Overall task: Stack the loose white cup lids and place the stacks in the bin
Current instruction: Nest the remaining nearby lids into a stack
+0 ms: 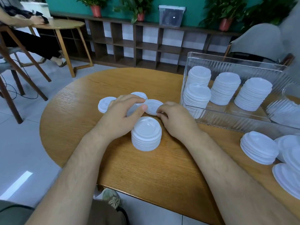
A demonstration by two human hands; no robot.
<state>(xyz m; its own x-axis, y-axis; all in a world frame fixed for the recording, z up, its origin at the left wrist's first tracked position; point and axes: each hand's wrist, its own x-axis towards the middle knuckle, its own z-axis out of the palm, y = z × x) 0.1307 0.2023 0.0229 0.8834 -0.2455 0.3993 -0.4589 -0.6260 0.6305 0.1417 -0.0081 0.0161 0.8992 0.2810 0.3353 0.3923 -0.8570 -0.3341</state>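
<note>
Round wooden table (146, 168), wearer sits at 6 o'clk. Near stack (146, 133) of white lids stands upright approx mid-table, btwn the two forearms.

L hand (120, 114) is at 10 o'clk of that stack. Its fingers arch over a blurred lid (133, 109) w/ the thumb tip against the lid's right rim, so it grips the lid btwn thumb and fingers. Can't tell if that lid is lifted or still on the wood.

R hand (175, 119) is at 2 o'clk of the stack. Its fingertips curl onto the near-right rim of the centre lid (152, 105), pinching it. That lid lies at 12 o'clk of the stack, just beside the L thumb. Hands are close but don't touch each other.

Two more loose lids lie further out. Left lid (104, 106) is at 10 o'clk, partly hidden by the L hand. Far lid (139, 95) is at approx 11 o'clk, mostly hidden behind the L index finger.

Clear ribbed bin (235, 64) sits on the table at 2 o'clk. Binned stacks (226, 88) number four, all upright: two at the bin's left end, one behind the other, and two more to the right.

Outside the bin, at 4 o'clk near the table edge, are short side stacks (259, 146), w/ more lids running out of frame.

Bkgd: second person (24, 21) at another table at 10 o'clk, shelf unit (146, 46) w/ potted plants (95, 7) at 12 o'clk.
</note>
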